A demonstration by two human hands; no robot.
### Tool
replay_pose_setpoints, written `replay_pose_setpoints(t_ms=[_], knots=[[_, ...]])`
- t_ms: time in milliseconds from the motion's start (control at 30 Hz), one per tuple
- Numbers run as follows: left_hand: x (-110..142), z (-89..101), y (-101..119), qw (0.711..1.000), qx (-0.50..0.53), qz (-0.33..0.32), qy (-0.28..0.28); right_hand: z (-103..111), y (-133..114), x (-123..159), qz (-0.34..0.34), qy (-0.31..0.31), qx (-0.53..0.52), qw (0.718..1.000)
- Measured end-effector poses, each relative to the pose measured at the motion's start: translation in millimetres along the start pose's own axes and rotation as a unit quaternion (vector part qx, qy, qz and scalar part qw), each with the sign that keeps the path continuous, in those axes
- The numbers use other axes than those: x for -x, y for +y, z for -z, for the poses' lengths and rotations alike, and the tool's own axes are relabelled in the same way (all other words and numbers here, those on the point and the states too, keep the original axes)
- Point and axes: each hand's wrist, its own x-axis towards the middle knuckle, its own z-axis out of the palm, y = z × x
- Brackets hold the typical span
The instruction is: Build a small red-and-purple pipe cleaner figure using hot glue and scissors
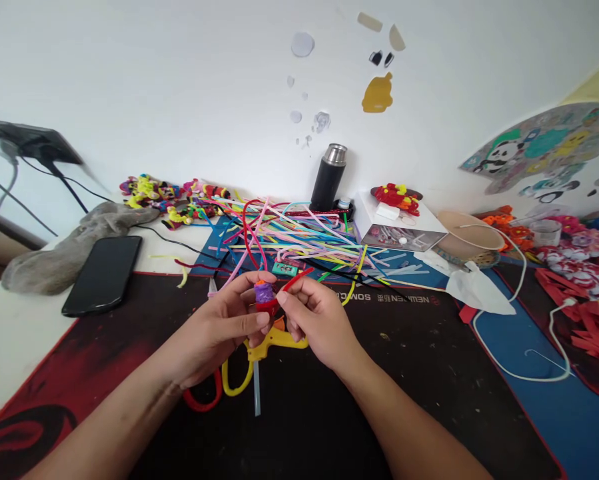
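Observation:
My left hand is closed around a small pipe-cleaner figure with a purple wrapped body, a bit of orange on top and red below. In a pinch, my right hand holds a red pipe cleaner close to the red part. A longer red strand loops upward above my left hand. Beneath the hands lies a yellow glue gun with a clear glue stick sticking out toward me. Red-handled scissors lie beside it, partly hidden by my left hand and wrist.
Behind the hands lies a heap of colourful pipe cleaners. A black thermos and a white box stand by the wall. At left are a phone and a grey plush; at right, a white cable and red strips.

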Motion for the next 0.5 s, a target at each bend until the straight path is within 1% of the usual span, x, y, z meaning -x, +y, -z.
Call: replay_pose_setpoints(t_ms=[100,233,400,500], knots=[[-0.5,-0.1,-0.2,1.0,-0.02,-0.001,-0.009,0.3,0.6,0.1,0.008,0.003,0.0,1.0],[-1.6,0.1,-2.7,0.999,-0.049,-0.002,-0.007,-1.0,1.3,2.3,0.025,0.012,0.022,0.999],[-2.2,-0.8,-4.7,0.996,-0.09,0.003,-0.007,-3.9,0.4,4.9,0.06,0.036,0.07,0.995],[-2.4,-0.7,-4.7,0.996,-0.092,0.006,0.0,-3.8,-0.6,5.1,0.077,0.06,0.086,0.991]])
